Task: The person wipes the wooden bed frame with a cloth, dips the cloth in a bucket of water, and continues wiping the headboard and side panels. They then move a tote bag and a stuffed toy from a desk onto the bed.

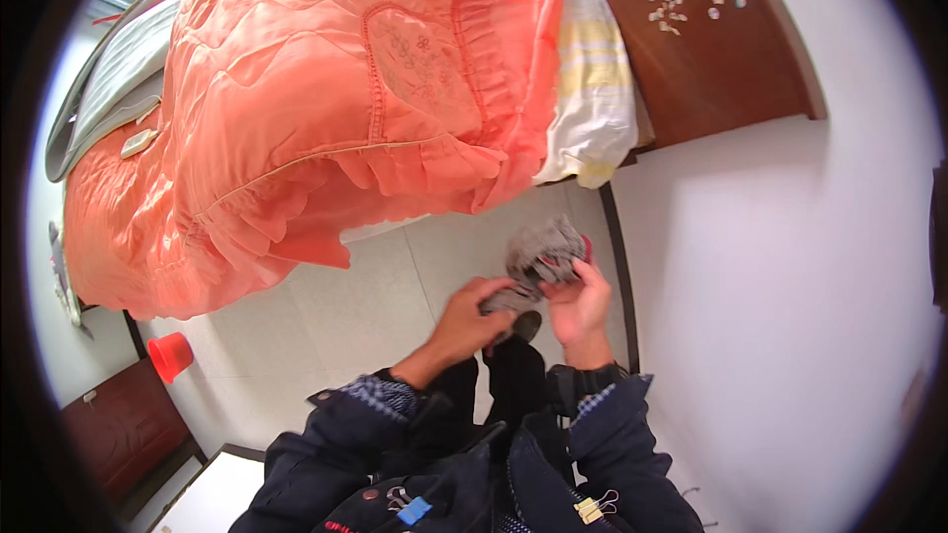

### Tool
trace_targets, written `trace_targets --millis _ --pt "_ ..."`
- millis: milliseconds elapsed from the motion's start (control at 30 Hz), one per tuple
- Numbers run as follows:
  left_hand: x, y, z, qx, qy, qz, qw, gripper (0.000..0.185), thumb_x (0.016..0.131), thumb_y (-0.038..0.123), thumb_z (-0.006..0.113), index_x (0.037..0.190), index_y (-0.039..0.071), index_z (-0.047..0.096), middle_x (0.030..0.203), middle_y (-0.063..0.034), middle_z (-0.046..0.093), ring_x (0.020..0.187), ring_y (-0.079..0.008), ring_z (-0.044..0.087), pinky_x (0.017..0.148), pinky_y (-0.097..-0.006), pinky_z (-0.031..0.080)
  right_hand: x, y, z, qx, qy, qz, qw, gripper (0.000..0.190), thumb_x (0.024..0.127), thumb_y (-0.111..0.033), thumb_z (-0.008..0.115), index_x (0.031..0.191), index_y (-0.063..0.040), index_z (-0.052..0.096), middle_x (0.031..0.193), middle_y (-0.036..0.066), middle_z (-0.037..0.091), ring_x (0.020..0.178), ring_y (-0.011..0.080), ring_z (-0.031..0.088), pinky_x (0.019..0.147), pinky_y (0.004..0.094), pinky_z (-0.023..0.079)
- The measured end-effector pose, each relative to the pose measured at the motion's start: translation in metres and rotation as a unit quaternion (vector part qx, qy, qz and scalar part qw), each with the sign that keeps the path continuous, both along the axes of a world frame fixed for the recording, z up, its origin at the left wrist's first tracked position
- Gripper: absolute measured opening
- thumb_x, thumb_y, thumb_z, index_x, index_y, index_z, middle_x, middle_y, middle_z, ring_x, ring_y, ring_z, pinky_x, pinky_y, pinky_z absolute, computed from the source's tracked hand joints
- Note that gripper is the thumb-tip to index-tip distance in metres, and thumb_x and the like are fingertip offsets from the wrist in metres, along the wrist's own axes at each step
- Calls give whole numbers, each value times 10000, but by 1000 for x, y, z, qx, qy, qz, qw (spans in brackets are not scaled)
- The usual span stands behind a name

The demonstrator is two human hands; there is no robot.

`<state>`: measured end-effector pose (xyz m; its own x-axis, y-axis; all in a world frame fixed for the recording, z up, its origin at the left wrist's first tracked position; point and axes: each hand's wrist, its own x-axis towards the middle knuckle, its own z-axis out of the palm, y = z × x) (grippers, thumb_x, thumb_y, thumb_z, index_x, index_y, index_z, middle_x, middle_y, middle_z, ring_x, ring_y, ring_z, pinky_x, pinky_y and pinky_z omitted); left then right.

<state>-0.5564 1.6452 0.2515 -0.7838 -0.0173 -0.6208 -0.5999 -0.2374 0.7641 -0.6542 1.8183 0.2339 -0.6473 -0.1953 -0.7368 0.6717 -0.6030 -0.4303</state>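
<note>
A crumpled grey cloth item (546,248) with a dark red edge hangs over the tiled floor, held in front of my body. My left hand (463,322) pinches its lower left part between thumb and fingers. On the other side, my right hand (581,303) grips it near the red edge, palm turned up. The bunching hides what kind of item it is. Below the cloth, part of a dark shoe (527,326) shows beside my black trouser legs.
A bed with a coral satin quilt (296,74) stands ahead. Its wooden end board (726,66) carries several stickers and meets the white wall (740,252) on the right. A red bin (170,357) sits on the floor (333,311) at left, near a dark wooden door (126,422).
</note>
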Motion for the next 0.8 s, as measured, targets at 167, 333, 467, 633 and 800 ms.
trace_targets --millis 167,333,467,633,800 --pt "13 -37 92 -51 75 134 987 446 894 21 660 1335 -15 604 1074 -73 579 663 -160 648 498 -291 568 0 -62 73 -188 -45 7 981 256 1011 -186 502 1167 -75 671 1093 78 743 967 242 684 836 419 537" --pt "57 -42 148 -59 84 231 967 474 894 16 661 1362 2 590 970 -66 639 634 -160 657 489 -288 571 20 -91 128 -210 -31 92 973 256 1015 -172 503 1197 -88 662 1111 76 745 971 247 700 824 426 558" --pt "103 -29 178 -101 81 306 943 474 898 37 699 1359 4 596 914 -67 674 599 -118 659 485 -271 522 52 -104 173 -141 127 260 947 391 991 -110 517 1374 -46 554 1255 103 691 1112 257 686 921 444 557" --pt "157 -24 205 -173 127 370 904 435 907 52 700 1324 -38 618 1019 -69 595 616 -141 665 471 -298 554 95 -111 202 -34 221 413 883 326 999 -85 522 1313 -33 590 1202 84 695 1006 181 696 812 328 570" --pt "210 -28 237 -172 158 437 869 405 914 48 689 1301 -49 624 1032 -62 551 623 -143 665 461 -297 548 124 -135 191 17 232 487 842 224 1005 -93 549 1202 -71 655 1061 25 723 857 111 688 692 267 546"
